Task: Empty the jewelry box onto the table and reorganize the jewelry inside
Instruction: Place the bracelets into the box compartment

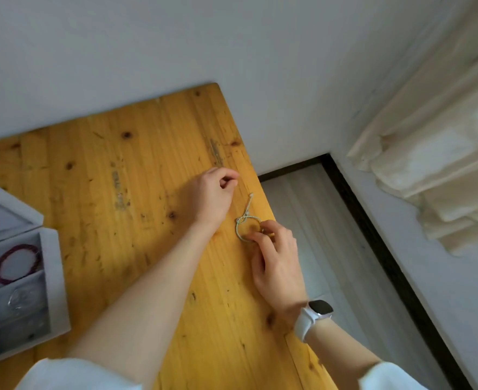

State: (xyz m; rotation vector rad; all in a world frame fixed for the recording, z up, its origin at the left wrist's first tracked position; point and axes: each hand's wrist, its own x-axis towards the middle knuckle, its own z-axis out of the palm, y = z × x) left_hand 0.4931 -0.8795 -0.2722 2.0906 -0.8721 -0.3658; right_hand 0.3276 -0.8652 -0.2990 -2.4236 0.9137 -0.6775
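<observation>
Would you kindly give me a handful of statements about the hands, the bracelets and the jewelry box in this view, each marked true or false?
1. The right hand touches the pale cord bracelet lying on the wooden table. True.
2. The purple beaded bracelet lies on the table beside the left hand. False: it sits in a compartment of the white jewelry box.
3. A white-strapped watch is on the right wrist. True.
4. The cord bracelet lies at the middle of the table. False: it is close to the table's right edge.
5. The left hand is spread flat on the table. False: its fingers are curled.
</observation>
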